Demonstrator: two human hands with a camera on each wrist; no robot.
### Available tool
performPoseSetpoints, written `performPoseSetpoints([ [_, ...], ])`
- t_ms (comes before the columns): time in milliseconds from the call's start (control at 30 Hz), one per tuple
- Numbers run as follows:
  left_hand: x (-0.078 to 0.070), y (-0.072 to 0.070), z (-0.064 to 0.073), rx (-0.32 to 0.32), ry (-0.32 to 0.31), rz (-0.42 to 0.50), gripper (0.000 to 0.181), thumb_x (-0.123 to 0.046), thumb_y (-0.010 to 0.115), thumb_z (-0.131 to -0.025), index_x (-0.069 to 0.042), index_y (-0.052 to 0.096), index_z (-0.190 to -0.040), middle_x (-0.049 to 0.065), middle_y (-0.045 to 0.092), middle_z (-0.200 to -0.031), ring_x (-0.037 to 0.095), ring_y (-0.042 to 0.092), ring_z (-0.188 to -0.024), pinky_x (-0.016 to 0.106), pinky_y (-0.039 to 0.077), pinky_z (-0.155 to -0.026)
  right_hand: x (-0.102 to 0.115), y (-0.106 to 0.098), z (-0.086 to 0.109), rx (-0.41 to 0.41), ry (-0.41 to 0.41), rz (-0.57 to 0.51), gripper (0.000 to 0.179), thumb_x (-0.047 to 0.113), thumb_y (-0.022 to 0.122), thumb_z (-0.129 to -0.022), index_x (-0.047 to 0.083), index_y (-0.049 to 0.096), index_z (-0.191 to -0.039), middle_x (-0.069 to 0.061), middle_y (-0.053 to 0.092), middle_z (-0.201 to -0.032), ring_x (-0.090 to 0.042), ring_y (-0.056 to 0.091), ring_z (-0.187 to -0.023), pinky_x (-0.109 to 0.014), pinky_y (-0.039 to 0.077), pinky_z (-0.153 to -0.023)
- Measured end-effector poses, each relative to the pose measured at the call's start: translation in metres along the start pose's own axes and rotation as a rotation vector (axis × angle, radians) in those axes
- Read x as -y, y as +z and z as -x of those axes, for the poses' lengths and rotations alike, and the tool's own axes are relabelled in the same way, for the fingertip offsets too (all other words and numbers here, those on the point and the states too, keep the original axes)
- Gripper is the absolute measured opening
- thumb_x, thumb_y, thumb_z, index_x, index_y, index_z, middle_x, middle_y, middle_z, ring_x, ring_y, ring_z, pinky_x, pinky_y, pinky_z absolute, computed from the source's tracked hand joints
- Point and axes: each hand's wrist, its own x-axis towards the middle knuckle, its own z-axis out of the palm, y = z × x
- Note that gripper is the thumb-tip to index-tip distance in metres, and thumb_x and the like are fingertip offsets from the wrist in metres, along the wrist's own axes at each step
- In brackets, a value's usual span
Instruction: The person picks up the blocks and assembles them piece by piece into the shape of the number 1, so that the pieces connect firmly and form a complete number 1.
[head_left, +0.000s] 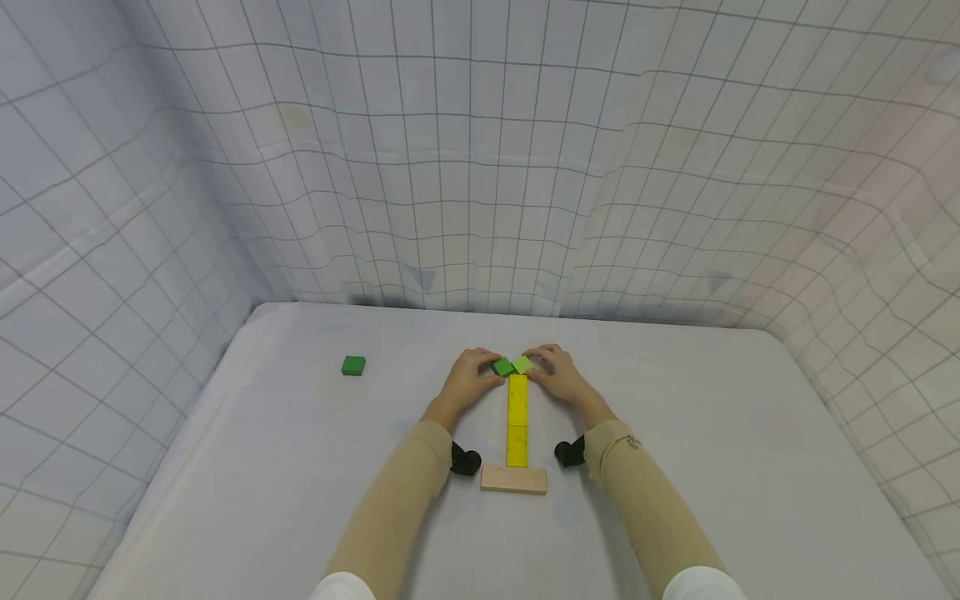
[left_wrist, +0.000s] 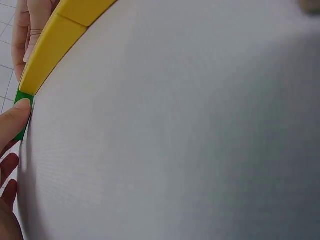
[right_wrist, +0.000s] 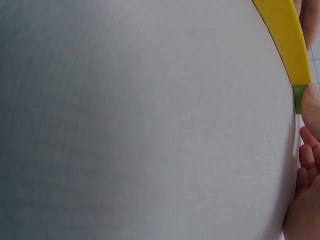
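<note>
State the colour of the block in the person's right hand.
The block is light yellow-green; the head view shows it best.

Smooth yellow bars [head_left: 517, 402], wooden plank [head_left: 513, 479]

Your left hand [head_left: 467, 380] is cut off in the left wrist view, its thumb [left_wrist: 15, 118] hiding part of the green block [left_wrist: 25, 95]. The mark [head_left: 631, 442] on your right sleeve [head_left: 651, 492] is too small to read.
</note>
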Motion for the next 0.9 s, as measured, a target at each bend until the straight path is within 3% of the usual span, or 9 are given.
performPoseSetpoints([
  [900, -0.0021, 0.0005, 0.0031, -0.002, 0.034, -0.021, 0.04, -0.019, 0.072, -0.078, -0.005, 0.063, -0.115, 0.009, 0.06, -0.118, 0.027, 0.049, -0.111, 0.04, 0.036, -0.098, -0.0023, 0.0009, -0.0014, -0.004, -0.017, 0.015, 0.034, 0.02, 0.057, -0.091, 0.01, 0.054, -0.123, -0.017, 0.041, -0.128, -0.038, 0.033, -0.12, -0.055, 0.027, -0.1],
])
